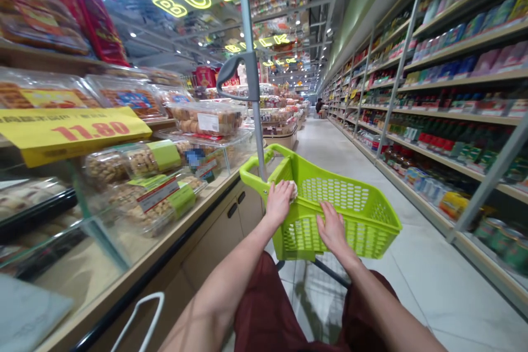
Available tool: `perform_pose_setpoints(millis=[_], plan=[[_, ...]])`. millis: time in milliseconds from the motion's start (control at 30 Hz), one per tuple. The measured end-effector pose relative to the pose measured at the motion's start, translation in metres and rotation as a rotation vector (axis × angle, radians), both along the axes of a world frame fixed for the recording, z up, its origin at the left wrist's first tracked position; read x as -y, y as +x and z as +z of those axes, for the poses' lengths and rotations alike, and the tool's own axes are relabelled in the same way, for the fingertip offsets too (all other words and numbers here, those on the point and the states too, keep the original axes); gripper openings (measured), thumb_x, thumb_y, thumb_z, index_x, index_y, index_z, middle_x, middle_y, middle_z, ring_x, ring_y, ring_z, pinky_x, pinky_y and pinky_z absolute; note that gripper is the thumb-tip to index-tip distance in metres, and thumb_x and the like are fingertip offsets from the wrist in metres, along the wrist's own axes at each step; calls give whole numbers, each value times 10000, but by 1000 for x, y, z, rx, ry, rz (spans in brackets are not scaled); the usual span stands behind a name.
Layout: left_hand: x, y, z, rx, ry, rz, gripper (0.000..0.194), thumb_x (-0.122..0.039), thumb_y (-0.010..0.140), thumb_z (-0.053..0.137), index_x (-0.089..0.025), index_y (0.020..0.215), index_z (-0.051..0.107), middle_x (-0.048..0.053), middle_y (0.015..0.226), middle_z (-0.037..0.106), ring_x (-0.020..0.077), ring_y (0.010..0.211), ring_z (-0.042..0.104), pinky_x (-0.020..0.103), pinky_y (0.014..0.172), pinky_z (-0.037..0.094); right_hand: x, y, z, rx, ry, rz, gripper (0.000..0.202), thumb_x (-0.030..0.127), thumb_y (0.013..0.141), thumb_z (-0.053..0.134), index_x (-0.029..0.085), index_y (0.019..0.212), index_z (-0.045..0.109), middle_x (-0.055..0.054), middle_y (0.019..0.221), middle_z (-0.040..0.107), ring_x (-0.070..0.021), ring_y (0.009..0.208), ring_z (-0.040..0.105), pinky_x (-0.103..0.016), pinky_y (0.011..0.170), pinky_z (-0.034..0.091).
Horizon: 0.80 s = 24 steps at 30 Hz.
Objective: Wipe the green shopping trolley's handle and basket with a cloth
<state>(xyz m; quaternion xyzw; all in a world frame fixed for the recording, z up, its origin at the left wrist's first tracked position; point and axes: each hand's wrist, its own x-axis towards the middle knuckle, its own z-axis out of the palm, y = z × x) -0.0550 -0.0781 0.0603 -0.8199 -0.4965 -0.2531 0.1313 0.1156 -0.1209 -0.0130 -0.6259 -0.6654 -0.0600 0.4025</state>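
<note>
A bright green plastic shopping cart (342, 179) with a perforated basket stands side-on in front of me. My left hand (279, 202) presses a crumpled white cloth or tissue (293, 191) against the basket's near rim, close to the handle end; only a bit of it shows past the fingers. Against the near side wall of the basket is my right hand (332, 226), fingers stretched out and holding nothing. Whether its fingertips touch the plastic I cannot tell. The cart's handle (252, 168) lies to the left of my left hand.
On the left, a display counter (214, 203) carries clear boxes of snacks (152, 201) and a yellow price sign (78, 129). A grey pole (256, 126) rises behind the cart handle. Stocked shelves (462, 115) line the right. A tiled aisle (311, 137) runs ahead, with a person (319, 107) far off.
</note>
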Motion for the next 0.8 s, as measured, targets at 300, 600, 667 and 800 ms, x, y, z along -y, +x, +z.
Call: perform_pose_setpoints(millis=[300,600,667,800], plan=[[13,8,1,18,-156,-158,681,-292,775,403,-113,1362,108,132,1382,320,216,1276,273,500,1044,156,-28,-45,37,-72,67,219,464,282,848,306,118,1274,393,-108,1308,407,-199,1215,346,-352,991,313],[12,-24,-9,-226,-24,21,664,-437,738,467,-157,1317,307,94,1414,259,273,1322,119,567,1035,97,-36,-58,38,113,-12,11,387,208,791,475,252,1176,481,-74,1177,508,-215,1049,456,-391,912,305],[12,-21,-11,-229,-4,37,650,-404,739,471,-156,1318,308,89,1418,248,269,1324,113,568,1035,98,-34,-44,31,133,14,6,368,179,788,470,251,1148,495,-67,1205,492,-209,1066,445,-410,941,265],[12,-17,-14,-212,12,62,632,-328,733,477,-160,1319,309,77,1418,250,258,1326,111,567,1038,92,-17,9,6,136,38,-111,367,134,780,442,237,1126,506,-71,1228,482,-217,1093,430,-470,971,190]])
